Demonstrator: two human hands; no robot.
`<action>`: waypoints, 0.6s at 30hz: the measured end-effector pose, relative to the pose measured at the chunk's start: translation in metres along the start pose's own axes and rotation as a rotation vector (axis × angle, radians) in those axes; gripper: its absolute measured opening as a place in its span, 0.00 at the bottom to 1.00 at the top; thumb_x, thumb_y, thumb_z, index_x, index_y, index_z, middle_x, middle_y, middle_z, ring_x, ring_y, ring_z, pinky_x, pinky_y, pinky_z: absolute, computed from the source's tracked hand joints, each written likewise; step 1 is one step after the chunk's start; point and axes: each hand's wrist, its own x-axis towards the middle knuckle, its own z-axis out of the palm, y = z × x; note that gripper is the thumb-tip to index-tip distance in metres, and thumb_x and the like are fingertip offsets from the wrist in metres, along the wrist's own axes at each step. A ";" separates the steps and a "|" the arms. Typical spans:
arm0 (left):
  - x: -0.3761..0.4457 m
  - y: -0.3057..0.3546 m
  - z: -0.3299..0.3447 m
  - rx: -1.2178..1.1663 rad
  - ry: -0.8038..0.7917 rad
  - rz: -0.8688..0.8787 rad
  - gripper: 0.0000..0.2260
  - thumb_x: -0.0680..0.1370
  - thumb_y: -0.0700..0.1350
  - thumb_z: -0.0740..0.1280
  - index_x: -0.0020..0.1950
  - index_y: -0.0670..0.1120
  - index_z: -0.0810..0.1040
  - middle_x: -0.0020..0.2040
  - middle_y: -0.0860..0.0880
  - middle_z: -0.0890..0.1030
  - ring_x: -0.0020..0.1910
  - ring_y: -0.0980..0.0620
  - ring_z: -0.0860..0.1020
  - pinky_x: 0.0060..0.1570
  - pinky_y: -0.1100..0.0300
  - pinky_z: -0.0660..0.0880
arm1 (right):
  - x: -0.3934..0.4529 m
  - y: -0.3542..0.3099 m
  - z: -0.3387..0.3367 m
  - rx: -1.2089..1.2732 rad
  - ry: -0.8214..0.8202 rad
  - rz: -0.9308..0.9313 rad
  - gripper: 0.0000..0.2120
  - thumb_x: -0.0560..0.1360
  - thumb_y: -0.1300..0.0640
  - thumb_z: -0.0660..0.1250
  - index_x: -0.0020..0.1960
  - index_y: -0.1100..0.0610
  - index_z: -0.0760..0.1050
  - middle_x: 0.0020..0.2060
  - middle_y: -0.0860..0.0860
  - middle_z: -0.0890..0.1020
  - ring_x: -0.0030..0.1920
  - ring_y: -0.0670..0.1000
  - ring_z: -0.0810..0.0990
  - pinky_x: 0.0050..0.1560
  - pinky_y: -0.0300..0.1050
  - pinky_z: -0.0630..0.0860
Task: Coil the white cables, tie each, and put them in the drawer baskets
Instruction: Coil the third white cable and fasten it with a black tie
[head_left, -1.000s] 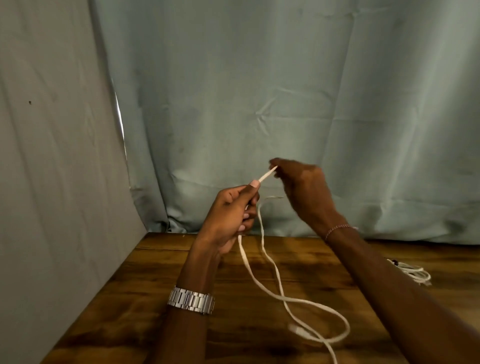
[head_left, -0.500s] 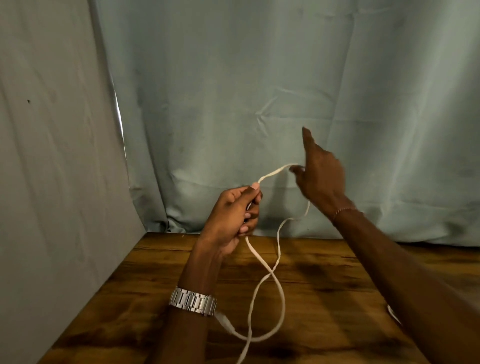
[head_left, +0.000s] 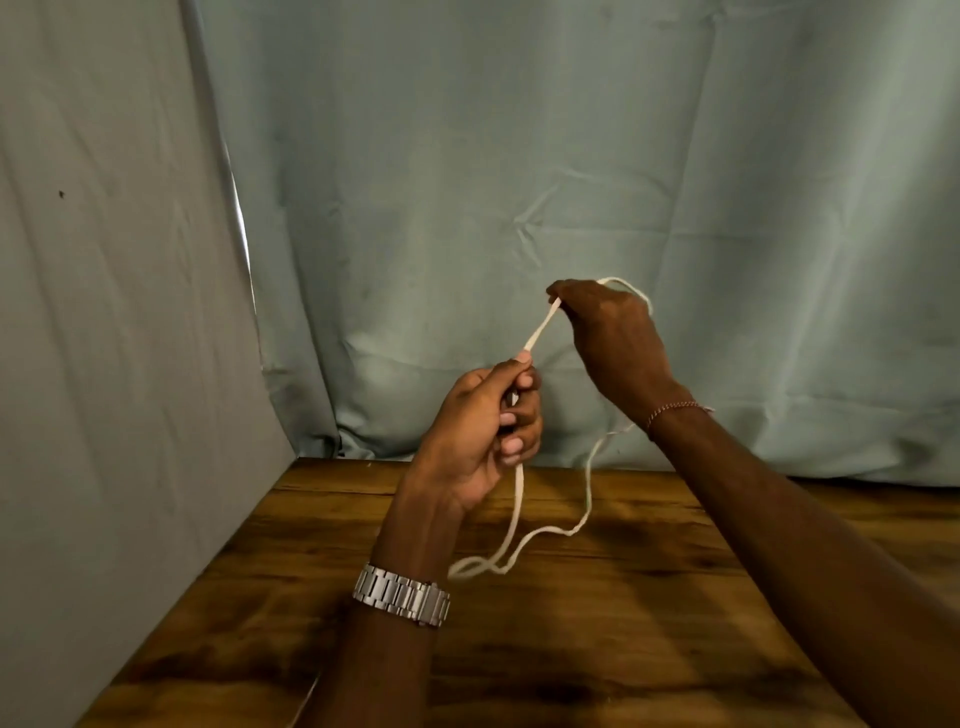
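Note:
A flat white cable (head_left: 589, 499) is held up above the wooden table (head_left: 597, 649). My left hand (head_left: 483, 426), with a metal watch on its wrist, is closed around the cable at centre frame. A short taut stretch runs up and right to my right hand (head_left: 613, 332), which pinches it between thumb and fingers. The cable arcs over the back of my right hand, drops behind the wrist and hangs in a slack loop that touches the table below my left hand. No drawer or basket is in view.
Pale green cloth (head_left: 519, 208) hangs behind the table and along the left side, closing off both. The table's dark-grained wood stretches from the cloth toward me.
My right hand, open with a finger raised half a second ago, has come down and closed on the cable. The hanging loop has swung right and shortened. The coiled cable at right has left the view.

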 end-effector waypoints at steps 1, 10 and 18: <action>-0.001 0.000 0.002 -0.002 -0.018 -0.014 0.15 0.85 0.49 0.56 0.39 0.46 0.69 0.25 0.52 0.62 0.17 0.57 0.63 0.18 0.66 0.58 | 0.003 0.007 0.004 -0.002 0.004 0.044 0.11 0.78 0.68 0.68 0.59 0.61 0.82 0.54 0.59 0.86 0.50 0.62 0.86 0.49 0.53 0.83; -0.006 0.008 0.004 -0.101 -0.070 0.012 0.16 0.85 0.48 0.54 0.38 0.47 0.68 0.24 0.52 0.61 0.16 0.58 0.58 0.19 0.64 0.51 | 0.005 0.018 0.001 0.111 -0.312 0.182 0.21 0.79 0.60 0.70 0.71 0.63 0.75 0.63 0.64 0.81 0.56 0.66 0.82 0.59 0.53 0.76; -0.002 0.008 0.000 -0.096 0.049 0.037 0.18 0.86 0.50 0.54 0.38 0.45 0.68 0.23 0.52 0.61 0.15 0.59 0.58 0.16 0.66 0.53 | -0.019 -0.048 -0.018 0.419 -0.237 -0.164 0.14 0.80 0.61 0.67 0.65 0.61 0.78 0.57 0.56 0.84 0.45 0.51 0.82 0.49 0.43 0.80</action>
